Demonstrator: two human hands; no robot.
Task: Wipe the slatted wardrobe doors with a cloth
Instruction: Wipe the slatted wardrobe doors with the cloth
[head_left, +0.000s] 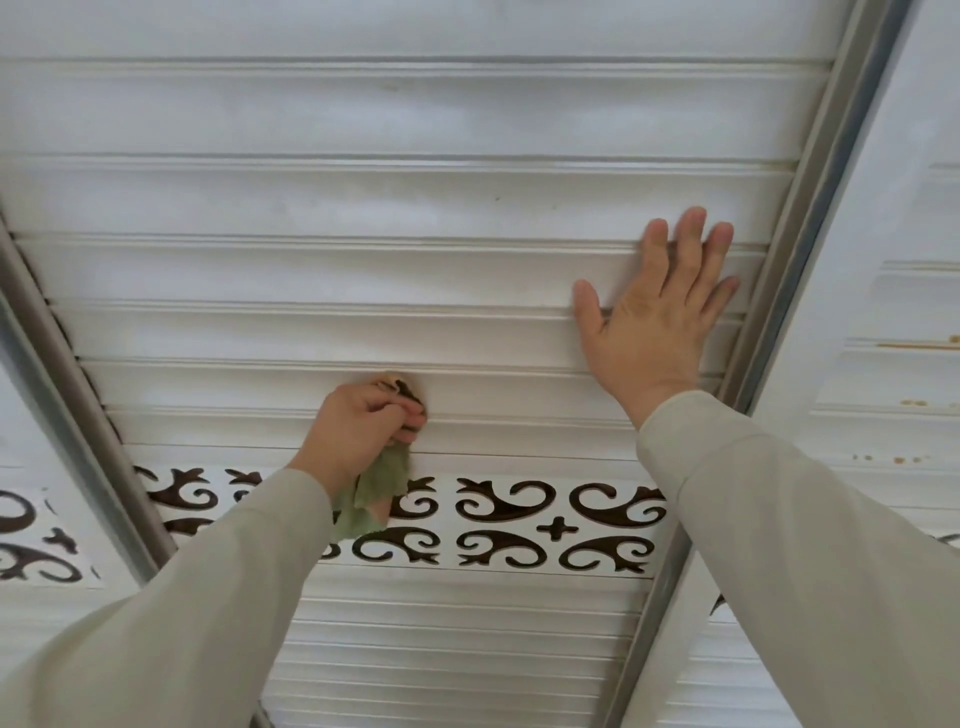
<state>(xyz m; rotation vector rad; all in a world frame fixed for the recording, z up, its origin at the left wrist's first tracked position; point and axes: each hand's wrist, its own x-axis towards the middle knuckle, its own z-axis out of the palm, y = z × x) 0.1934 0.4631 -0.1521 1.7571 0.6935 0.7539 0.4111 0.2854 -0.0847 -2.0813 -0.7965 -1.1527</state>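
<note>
Wiping in progress, centre door, lower slats of the upper panel. My entries as I read them from the head view:

Left hand (363, 431): grip closed around a bunched green cloth (371, 499), knuckles against a slat just above the patterned band; a loose tail of the cloth hangs below my wrist over that band.

Right hand (657, 322): fingers straight and spread, palm flat on the slats near the door's right edge, holding nothing. I judge it is bracing the door.

Slatted door (363, 208): white horizontal slats between two grey metal frame rails (810, 218). A few small dark specks show on the upper slats; blur keeps me from telling wiped slats from unwiped ones.

Ornamental band (519, 514): white strip with dark scroll cut-outs, crossing the door below the cloth.

Lower slatted panel (457, 639): finer slats under the band; no hand is on it.

Neighbouring door, right (909, 364): brownish spots on several slat edges, so I judge it not yet cleaned.

Progress, my estimate: partway at best. Work sits on one row of one door; the slats above, the lower panel and the spotted right door appear left to do.
</note>
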